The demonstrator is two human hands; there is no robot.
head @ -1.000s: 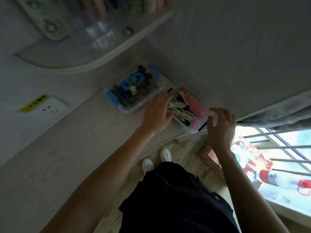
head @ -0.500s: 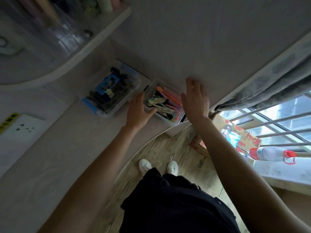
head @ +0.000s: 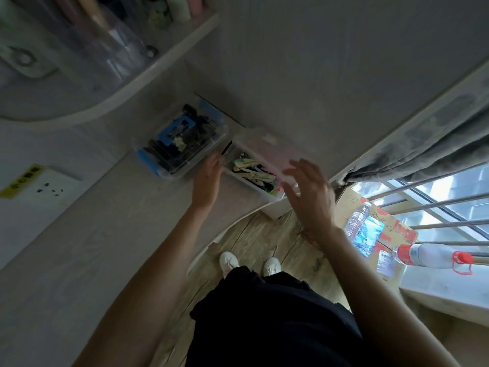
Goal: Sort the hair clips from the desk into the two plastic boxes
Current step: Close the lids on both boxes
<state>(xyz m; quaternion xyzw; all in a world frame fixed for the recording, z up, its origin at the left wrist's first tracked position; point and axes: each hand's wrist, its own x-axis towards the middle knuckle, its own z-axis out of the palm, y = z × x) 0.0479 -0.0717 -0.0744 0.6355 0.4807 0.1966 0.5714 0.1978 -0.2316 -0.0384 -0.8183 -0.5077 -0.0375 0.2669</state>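
Two clear plastic boxes sit side by side at the back of the pale desk [head: 79, 247]. The left box [head: 158, 169] has blue latches and holds dark hair clips [head: 185, 144]. Coloured and cream clips [head: 251, 173] fill the right box [head: 267, 193]. My left hand [head: 207, 181] grips the right box's left end, with its fingertips between the two boxes. My right hand [head: 309, 194] holds a translucent pinkish lid [head: 264, 147] by its near end, tilted over the right box. No loose clips show on the desk.
A shelf [head: 169, 51] with a clear organiser hangs above the boxes. A wall socket [head: 47, 189] with a yellow label is at the left. At the right are a grey curtain [head: 423, 144], window bars, a cardboard box [head: 391, 229] with a water bottle, and a red-capped bottle [head: 434, 256].
My right hand has come off the desk behind the right box and now carries the lid over it. My left hand stays at that box's left end. The camera view shifted.
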